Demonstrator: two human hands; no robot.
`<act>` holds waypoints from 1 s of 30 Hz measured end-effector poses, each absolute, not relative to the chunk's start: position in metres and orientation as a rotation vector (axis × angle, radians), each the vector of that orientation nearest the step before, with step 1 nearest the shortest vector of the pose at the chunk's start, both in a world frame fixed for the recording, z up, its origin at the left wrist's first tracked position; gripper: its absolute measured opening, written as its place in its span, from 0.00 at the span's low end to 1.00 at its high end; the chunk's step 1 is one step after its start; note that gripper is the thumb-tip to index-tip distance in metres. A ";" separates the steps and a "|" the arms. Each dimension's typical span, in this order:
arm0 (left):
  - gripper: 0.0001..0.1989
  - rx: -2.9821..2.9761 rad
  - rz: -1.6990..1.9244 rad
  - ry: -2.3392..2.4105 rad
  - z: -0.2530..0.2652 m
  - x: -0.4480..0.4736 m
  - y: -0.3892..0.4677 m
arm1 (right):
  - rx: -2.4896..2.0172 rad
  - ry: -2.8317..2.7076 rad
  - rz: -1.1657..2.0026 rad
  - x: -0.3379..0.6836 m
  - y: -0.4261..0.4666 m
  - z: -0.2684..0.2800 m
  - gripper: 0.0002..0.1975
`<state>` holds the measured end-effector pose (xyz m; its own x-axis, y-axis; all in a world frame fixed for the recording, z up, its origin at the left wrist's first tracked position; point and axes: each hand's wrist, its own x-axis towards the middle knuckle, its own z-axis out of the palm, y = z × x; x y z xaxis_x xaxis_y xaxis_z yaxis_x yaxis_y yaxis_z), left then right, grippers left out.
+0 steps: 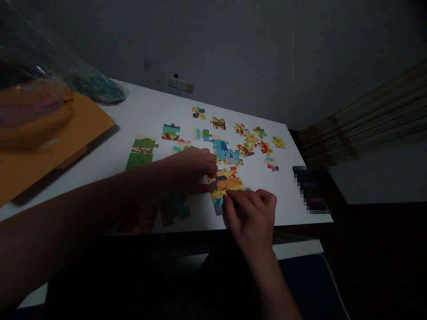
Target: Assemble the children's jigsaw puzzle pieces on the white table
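On a white table [133, 111] lie colourful jigsaw pieces. My left hand [188, 171] rests flat on the table, its fingertips against the left edge of a joined yellow and orange puzzle cluster [227, 182]. My right hand [250, 213] pinches the lower right of that same cluster with thumb and fingers. Just behind it sits a joined blue cluster [227, 153]. A green piece [142, 153] lies to the left, and a dim green piece [173, 209] lies under my left forearm.
Several loose pieces [256, 140] are scattered toward the far right of the table. An orange envelope or board [50, 138] and a clear plastic bag [90, 84] sit at the far left. A wall socket [180, 84] is behind. The table's front edge is near my right hand.
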<state>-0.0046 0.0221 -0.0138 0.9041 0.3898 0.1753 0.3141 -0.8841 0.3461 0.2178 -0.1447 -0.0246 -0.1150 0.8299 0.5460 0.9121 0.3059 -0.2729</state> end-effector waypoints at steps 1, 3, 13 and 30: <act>0.12 2.747 0.342 0.524 -0.013 -0.005 0.022 | -1.550 -1.953 -0.229 0.217 -0.146 -0.026 0.04; 0.11 2.723 0.336 0.530 -0.012 -0.005 0.021 | -1.572 -1.922 -0.286 0.216 -0.148 -0.030 0.04; 0.16 2.656 0.395 0.333 -0.013 -0.002 0.014 | -1.581 -1.870 -0.018 0.222 -0.146 -0.036 0.08; 0.07 2.773 0.278 0.258 0.007 0.005 -0.003 | -1.375 -1.981 0.212 0.238 -0.146 -0.017 0.16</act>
<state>0.0048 -0.0035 0.0066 0.9643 0.2109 0.1601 0.1441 -0.9253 0.3508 0.2376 -0.1459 -0.0172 -0.1867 0.8717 0.4530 0.7561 0.4219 -0.5003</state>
